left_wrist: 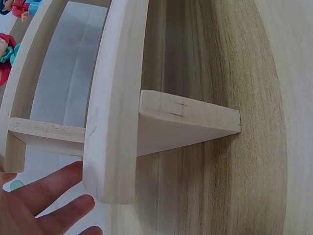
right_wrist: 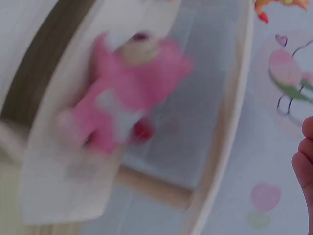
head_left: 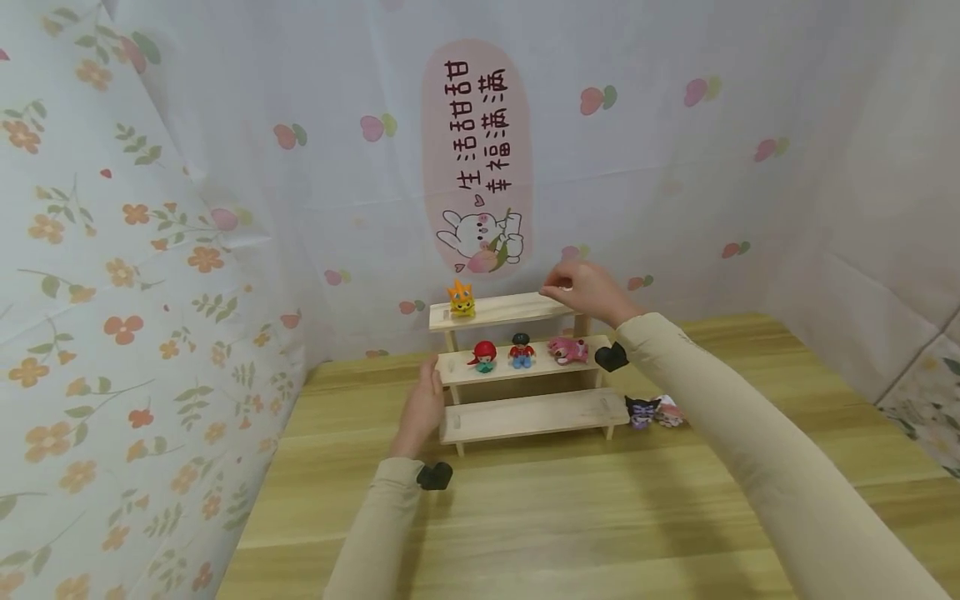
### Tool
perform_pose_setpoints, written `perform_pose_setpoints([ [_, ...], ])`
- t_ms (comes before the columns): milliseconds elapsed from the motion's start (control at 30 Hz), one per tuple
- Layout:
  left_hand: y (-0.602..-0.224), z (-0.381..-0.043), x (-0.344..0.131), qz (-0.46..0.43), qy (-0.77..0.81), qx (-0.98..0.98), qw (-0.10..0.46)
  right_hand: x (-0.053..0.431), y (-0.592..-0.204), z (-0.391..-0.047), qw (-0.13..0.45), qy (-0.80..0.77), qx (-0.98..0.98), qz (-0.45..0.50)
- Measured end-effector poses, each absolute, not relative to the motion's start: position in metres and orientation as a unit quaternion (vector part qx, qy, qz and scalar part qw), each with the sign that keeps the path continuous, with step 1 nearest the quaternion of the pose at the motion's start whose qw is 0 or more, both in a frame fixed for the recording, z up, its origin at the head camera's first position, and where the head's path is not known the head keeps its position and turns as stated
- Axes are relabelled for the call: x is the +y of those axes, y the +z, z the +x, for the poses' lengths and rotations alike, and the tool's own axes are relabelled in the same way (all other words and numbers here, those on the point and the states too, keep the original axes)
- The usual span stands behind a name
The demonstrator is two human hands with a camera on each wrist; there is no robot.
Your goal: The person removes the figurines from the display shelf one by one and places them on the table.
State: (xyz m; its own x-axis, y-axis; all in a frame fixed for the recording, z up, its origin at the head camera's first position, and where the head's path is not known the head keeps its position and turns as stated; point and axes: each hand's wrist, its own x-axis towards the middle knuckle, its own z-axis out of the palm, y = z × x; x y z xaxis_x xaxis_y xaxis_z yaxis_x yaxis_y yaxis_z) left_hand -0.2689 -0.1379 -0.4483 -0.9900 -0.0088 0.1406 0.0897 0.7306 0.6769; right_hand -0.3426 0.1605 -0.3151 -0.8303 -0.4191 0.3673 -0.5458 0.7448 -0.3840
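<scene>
A three-tier wooden display stand (head_left: 525, 418) stands on the table. My left hand (head_left: 422, 408) is at the left end of its middle tier, fingers (left_wrist: 54, 188) extended beside the wood. My right hand (head_left: 588, 290) hovers by the right end of the top tier, its fingers loosely bent with nothing visible in them. On the top tier's left sits a yellow figurine with an orange crown (head_left: 462, 300). The middle tier carries a red-haired figurine (head_left: 484, 357), a figurine in a red jacket (head_left: 521, 352) and a pink bear figurine (head_left: 567, 350) lying down.
Right of the bottom tier, a purple figurine with black ears (head_left: 641, 412) and a white-and-pink figurine (head_left: 668, 412) are on the wood-grain table (head_left: 540, 525). Printed cloth (head_left: 330, 200) hangs behind the stand and along both sides.
</scene>
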Motion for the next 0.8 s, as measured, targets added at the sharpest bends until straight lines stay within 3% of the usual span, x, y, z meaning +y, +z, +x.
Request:
perform_pose_setpoints([
  [800, -0.449, -0.267, -0.139, -0.019, -0.372, -0.926, 0.057, 0.068, -0.297, -0.370, 0.147, 0.271, -0.887, 0.345],
])
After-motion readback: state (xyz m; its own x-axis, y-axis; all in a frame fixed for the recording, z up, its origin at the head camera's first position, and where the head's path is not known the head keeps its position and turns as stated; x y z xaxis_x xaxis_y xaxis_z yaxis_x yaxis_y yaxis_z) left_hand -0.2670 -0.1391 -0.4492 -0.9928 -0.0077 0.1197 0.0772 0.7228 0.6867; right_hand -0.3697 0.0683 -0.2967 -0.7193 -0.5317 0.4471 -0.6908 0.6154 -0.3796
